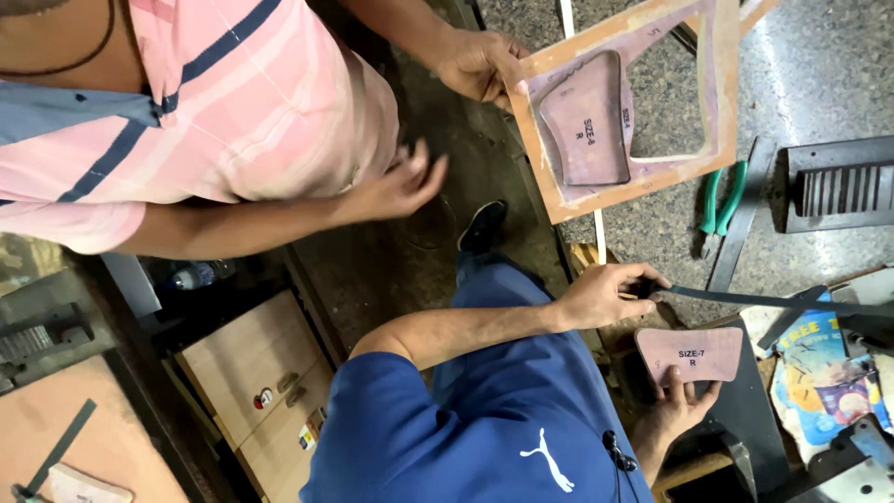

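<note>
The floor is grey speckled stone (819,65) at the top right, and dark, worn ground lies in the middle. A wooden cabinet (256,373) stands at the lower left, and its bottom is cut off by the picture edge.

A co-worker in a pink striped shirt (233,102) fills the upper left, with the head out of the picture. One hand of the co-worker (475,65) grips the corner of a wooden frame (717,102), and the frame's top is cut off. A pink template (589,130) sits inside the frame. The co-worker's other hand (402,184) hangs open and a little blurred, and it holds nothing.

The person wears a blue shirt (484,428), seen from above.

A dark workbench (745,401) lies at the lower right and is partly covered by a colourful printed sheet (824,373).

The left hand (605,293) has its fingers closed in a pinch on the end of a long dark strip (764,300). This strip runs to the right edge, and its far end is hidden.

The right hand (675,405) holds a pink pattern piece (691,354) over the workbench. Its fingers are curled at the lower edge of the piece, and the palm is mostly hidden.

Green-handled pliers (722,200) lie on the floor, beside a dark ribbed metal part (843,186).
</note>
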Tool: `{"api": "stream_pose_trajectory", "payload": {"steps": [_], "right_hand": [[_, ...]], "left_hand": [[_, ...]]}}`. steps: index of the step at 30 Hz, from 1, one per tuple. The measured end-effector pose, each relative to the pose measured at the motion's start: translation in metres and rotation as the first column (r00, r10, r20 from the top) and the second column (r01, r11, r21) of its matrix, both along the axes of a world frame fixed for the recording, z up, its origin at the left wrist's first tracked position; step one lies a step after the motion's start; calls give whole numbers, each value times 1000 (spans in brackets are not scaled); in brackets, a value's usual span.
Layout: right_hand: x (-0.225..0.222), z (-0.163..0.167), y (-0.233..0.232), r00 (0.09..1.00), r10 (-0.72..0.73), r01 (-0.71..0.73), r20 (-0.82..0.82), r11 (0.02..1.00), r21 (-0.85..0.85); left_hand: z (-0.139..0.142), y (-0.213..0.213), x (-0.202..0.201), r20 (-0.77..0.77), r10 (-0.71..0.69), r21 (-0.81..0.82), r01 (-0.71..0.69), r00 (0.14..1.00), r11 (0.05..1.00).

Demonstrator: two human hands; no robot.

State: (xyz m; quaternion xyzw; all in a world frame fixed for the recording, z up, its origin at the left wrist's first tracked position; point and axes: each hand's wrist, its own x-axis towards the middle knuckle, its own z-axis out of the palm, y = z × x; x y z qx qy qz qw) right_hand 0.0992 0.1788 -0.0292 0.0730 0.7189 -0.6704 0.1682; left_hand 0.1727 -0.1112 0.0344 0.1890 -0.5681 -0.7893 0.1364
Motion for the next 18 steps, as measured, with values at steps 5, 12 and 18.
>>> {"api": "stream_pose_trajectory", "payload": {"steps": [5, 12, 18], "right_hand": [[3, 1, -13, 998, -59, 59, 1, 997, 53], [8, 4, -42, 991, -132, 134, -31, 987, 91], [10, 2, -68, 979, -188, 195, -81, 977, 86]], "left_hand": [[1, -25, 6, 3, -13, -75, 13, 1000, 997], [2, -63, 9, 31, -64, -81, 66, 997, 995], [-2, -94, 15, 43, -77, -77, 80, 996, 994]]}}
